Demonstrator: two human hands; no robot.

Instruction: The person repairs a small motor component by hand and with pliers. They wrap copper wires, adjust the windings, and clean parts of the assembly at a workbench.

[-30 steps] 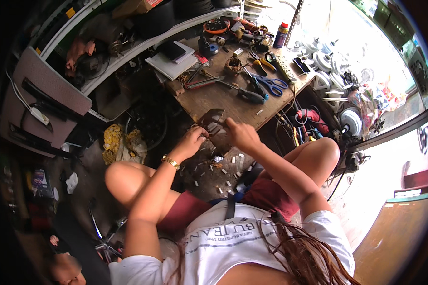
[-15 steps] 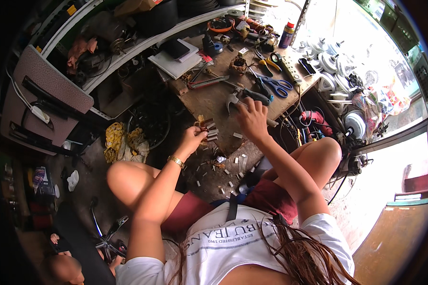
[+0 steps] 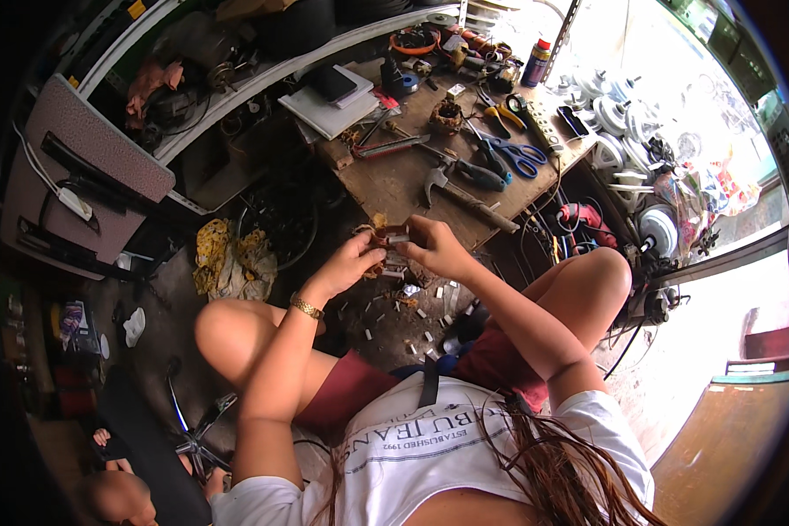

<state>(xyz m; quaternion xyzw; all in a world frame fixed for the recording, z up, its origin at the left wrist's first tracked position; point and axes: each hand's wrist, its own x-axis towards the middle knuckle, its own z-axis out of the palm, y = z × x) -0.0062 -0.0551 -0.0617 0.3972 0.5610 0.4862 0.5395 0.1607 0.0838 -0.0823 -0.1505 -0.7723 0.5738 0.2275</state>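
Note:
My left hand (image 3: 351,265) is closed on a small brown-and-silver motor part (image 3: 398,237), which looks like a stator core with pale pieces around it. From the other side, my right hand (image 3: 440,249) pinches at the same part, its thumb and fingertips meeting there. Fingers hide much of the part. Just beyond my right hand, a claw hammer (image 3: 486,208) lies on the wooden table (image 3: 373,180), its head to the left. Beside it rests a blue-handled screwdriver (image 3: 480,175).
Blue-handled scissors (image 3: 526,158), yellow-handled pliers (image 3: 504,114), a copper-wound stator (image 3: 445,117) and a hacksaw (image 3: 390,148) lie across the table. A spray can (image 3: 536,64) stands at its far right. Small pale pieces (image 3: 428,337) litter the floor between my knees. A person (image 3: 118,495) is at lower left.
My right hand has come away from the hammer and moved left and nearer to the part in my left hand. The hammer now lies uncovered on the table.

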